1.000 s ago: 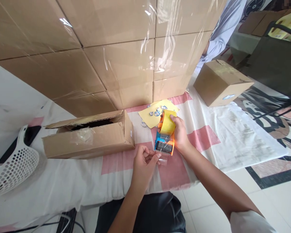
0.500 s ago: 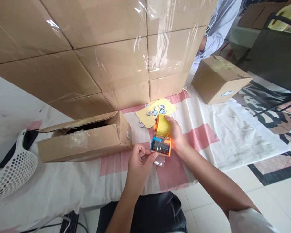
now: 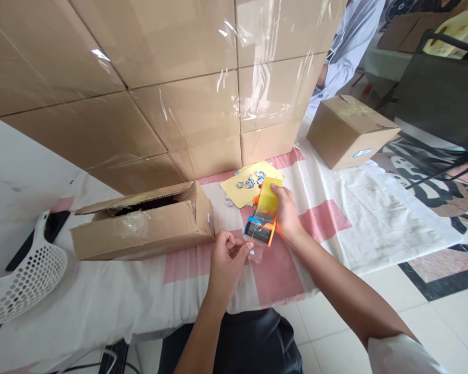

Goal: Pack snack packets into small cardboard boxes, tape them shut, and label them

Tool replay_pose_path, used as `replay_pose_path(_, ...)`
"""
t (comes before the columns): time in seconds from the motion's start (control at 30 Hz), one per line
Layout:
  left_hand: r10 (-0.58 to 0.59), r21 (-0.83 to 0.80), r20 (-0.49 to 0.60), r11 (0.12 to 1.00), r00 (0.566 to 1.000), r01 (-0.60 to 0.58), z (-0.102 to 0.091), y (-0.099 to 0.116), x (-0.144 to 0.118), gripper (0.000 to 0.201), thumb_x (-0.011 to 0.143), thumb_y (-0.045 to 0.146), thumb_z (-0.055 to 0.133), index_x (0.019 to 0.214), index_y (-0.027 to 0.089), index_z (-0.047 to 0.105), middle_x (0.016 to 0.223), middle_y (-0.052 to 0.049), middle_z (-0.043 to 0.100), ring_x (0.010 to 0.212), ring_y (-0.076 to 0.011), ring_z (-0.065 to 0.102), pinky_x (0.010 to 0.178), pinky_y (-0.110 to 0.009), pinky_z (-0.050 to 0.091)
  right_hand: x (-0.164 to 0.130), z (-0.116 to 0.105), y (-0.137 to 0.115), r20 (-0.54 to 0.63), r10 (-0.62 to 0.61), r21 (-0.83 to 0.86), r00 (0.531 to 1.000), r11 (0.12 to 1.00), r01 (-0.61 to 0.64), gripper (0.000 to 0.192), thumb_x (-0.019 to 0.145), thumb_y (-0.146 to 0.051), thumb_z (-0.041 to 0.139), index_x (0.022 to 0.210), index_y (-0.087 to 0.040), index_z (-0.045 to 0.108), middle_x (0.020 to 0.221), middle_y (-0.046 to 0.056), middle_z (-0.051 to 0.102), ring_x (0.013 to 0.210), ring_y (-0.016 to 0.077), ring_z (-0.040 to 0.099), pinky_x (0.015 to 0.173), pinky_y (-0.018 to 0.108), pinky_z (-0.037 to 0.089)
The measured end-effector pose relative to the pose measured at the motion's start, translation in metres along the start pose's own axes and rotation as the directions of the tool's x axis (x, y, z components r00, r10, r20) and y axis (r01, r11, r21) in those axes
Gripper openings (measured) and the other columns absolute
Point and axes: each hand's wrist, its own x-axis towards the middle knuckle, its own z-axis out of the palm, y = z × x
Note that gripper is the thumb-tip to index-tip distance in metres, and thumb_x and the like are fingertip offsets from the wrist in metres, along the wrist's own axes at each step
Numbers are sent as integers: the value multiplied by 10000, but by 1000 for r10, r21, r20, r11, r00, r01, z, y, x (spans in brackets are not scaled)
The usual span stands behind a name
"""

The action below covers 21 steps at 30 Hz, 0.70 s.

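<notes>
Wrapped stack of cartons (image 3: 171, 78) fills the back of the view; against the two earlier frames it only drifts a little, so that's head motion, not the boxes. White cloth with pink squares (image 3: 347, 208) covers the table. Long open box (image 3: 144, 228) lies on its side left of the hands, same spot as a second ago. Small closed box (image 3: 349, 132) sits well apart at the right, a co-worker's light-blue sleeve (image 3: 349, 44) behind it. White perforated basket (image 3: 21, 278) at the far left edge. Yellow sticker sheet (image 3: 244, 184) lies just behind the dispenser.

Main change: the tape dispenser (image 3: 262, 218) is tilted further than a second ago, its blue mouth now pointing down toward the left hand, roll away from the camera. Right hand (image 3: 286, 215) stays wrapped around it, fingers clamped on the roll side. Left hand (image 3: 228, 257) has barely moved; thumb and forefinger are pinched together on the loose clear tape end (image 3: 257, 252) hanging just below the mouth, touching the cloth or just above it, can't tell. My read: the tape end is freed and gripped, no length drawn out yet.
</notes>
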Motion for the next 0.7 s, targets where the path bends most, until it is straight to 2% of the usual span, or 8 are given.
replay_pose_path(0.17, 2, 27, -18, 1000, 1000, -2, -3, 6, -11, 482, 777, 347, 789, 788, 241, 320, 729, 25, 701, 606, -105, 618, 609, -222, 510, -2, -7, -6, -12, -209, -54, 978, 977, 208, 260, 844, -476, 671, 955, -247, 622, 765, 5, 695, 723, 238, 706, 631, 362, 600)
replay_pose_path(0.3, -9, 23, 19, 1000, 1000, 9, -7, 13, -15, 485, 767, 329, 799, 777, 237, 323, 682, 51, 672, 592, -95, 603, 596, -212, 507, -5, -13, -6, 52, -386, -153, 921, 908, 389, 261, 860, -486, 670, 968, -252, 632, 869, 16, 707, 813, 238, 700, 707, 373, 595)
replay_pose_path(0.43, -25, 8, 17, 1000, 1000, 24, -9, 14, -15, 492, 758, 329, 807, 770, 237, 324, 660, 63, 650, 579, -94, 596, 585, -213, 504, -9, -15, -7, 95, -457, -191, 884, 863, 467, 278, 853, -523, 685, 895, -252, 636, 891, 19, 704, 800, 228, 689, 720, 374, 585)
replay_pose_path(0.53, -10, 14, 7, 1000, 1000, 10, -10, 12, -15, 498, 762, 346, 808, 770, 237, 322, 663, 58, 656, 574, -93, 593, 592, -217, 508, -17, -6, -10, 51, -388, -93, 920, 915, 391, 256, 838, -494, 682, 901, -250, 641, 868, 29, 710, 761, 238, 702, 697, 386, 591)
replay_pose_path(0.63, 20, 20, 4, 1000, 1000, -20, -9, 9, -13, 505, 759, 387, 813, 770, 239, 330, 684, 46, 660, 607, -107, 610, 607, -229, 523, -26, 7, -13, 39, -152, -25, 988, 988, 153, 275, 838, -494, 644, 885, -223, 645, 726, 43, 685, 678, 263, 697, 632, 402, 590)
replay_pose_path(0.7, 27, 24, 1, 999, 1000, -27, -8, 8, -11, 517, 749, 417, 818, 766, 240, 334, 692, 42, 652, 629, -117, 618, 606, -234, 533, -29, 12, -13, 65, -18, 3, 998, 1000, 18, 294, 839, -499, 623, 891, -211, 645, 683, 44, 674, 612, 260, 676, 568, 394, 573)
